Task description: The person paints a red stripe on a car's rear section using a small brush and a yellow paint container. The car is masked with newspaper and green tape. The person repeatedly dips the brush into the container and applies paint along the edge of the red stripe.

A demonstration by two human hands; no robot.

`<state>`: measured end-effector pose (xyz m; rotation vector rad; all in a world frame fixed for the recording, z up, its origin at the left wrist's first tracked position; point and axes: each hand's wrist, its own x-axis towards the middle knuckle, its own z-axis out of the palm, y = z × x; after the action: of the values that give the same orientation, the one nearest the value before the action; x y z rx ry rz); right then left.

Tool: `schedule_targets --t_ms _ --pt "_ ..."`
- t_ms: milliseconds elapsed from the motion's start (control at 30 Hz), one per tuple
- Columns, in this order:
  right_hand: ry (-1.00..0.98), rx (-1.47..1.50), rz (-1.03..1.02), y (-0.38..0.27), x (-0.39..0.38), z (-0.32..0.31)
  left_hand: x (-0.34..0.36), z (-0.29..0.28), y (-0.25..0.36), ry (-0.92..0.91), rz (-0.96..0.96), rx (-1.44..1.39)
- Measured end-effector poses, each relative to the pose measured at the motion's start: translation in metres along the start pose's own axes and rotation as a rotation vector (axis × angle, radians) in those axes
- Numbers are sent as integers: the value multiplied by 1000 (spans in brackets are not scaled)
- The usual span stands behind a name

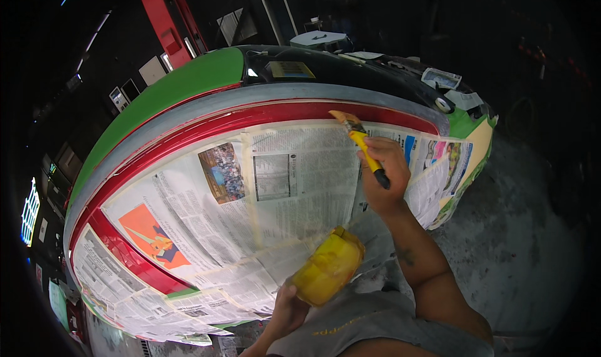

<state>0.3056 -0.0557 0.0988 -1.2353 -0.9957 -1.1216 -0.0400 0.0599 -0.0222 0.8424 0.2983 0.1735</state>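
My right hand (385, 175) grips a paintbrush (369, 153) with a yellow and black handle; its tan bristles lie at the red band (307, 107) along the vehicle's curved edge. Below and to the left, my left hand (291, 307) holds a yellow plastic container (325, 263) by its near end. The vehicle panel in front of me is covered with taped newspaper (188, 182). Above the red band run a grey strip (263, 91), a green section (188, 75) at the left and a dark glossy section (338, 75) toward the right.
A red post (166, 25) rises behind the vehicle. Paper pieces (441, 78) lie at the vehicle's right corner. A stained concrete floor (513, 232) shows on the right. Dark walls with framed openings and lights surround the area.
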Motion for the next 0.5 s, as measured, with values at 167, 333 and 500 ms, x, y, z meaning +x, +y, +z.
schedule_targets --t_ms 167,333,500 --pt "11 -32 42 5 1 -6 3 6 0 24 10 18" --pt "34 -36 -65 5 13 -1 5 8 -1 9 11 19" --pt "-99 12 -42 0 23 8 7 3 -4 26 19 8"
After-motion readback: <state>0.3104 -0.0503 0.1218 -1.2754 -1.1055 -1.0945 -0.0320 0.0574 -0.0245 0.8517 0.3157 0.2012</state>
